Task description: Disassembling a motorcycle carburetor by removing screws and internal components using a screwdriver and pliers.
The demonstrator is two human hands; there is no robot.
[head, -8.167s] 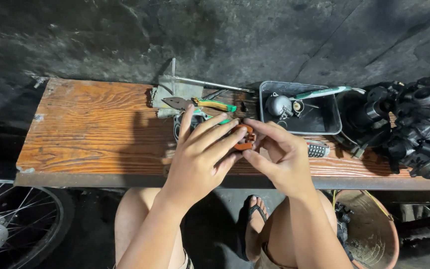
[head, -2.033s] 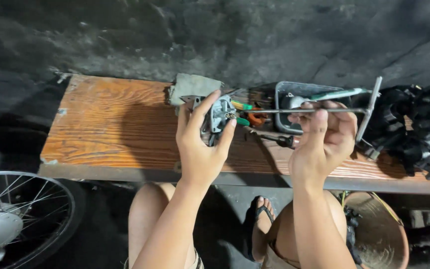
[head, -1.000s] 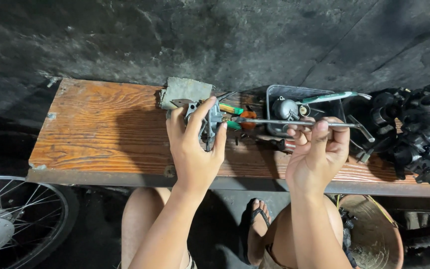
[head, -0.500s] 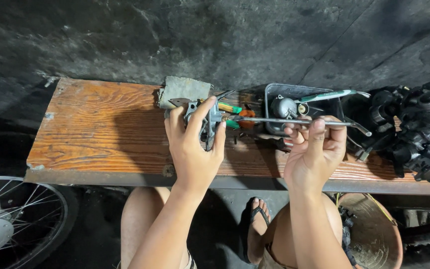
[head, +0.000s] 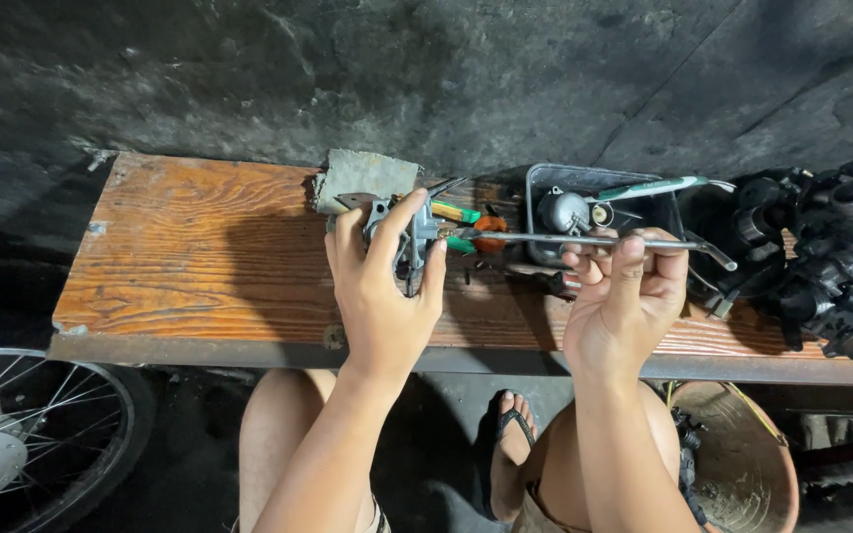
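I am looking down at a worn orange-brown wooden bench (head: pixel 199 257), and everything here sits relative to it. My left hand (head: pixel 382 296) is gripping a small grey metal engine part (head: pixel 409 232) and holding it upright just above the bench's middle; the palm and fingers are covering most of that part, so I cannot make out its full shape. My right hand (head: pixel 624 296) is pinching a long thin steel rod tool (head: pixel 584 239) that is lying level above the bench's right half, its tip pointing at the grey part. Whether the tip is touching or going into the part I cannot tell.

Behind the left hand, on the bench's far edge, a grey folded cloth (head: pixel 365 178) is lying, and green-handled pliers (head: pixel 454 212) are partly hidden by the fingers. A dark rectangular metal tray (head: pixel 545 183) is sitting on the bench's right side. A black engine assembly (head: pixel 831 257) is being cut off at the right edge, and a spoked wheel (head: pixel 22 434) is showing only partly below the bench's left end.
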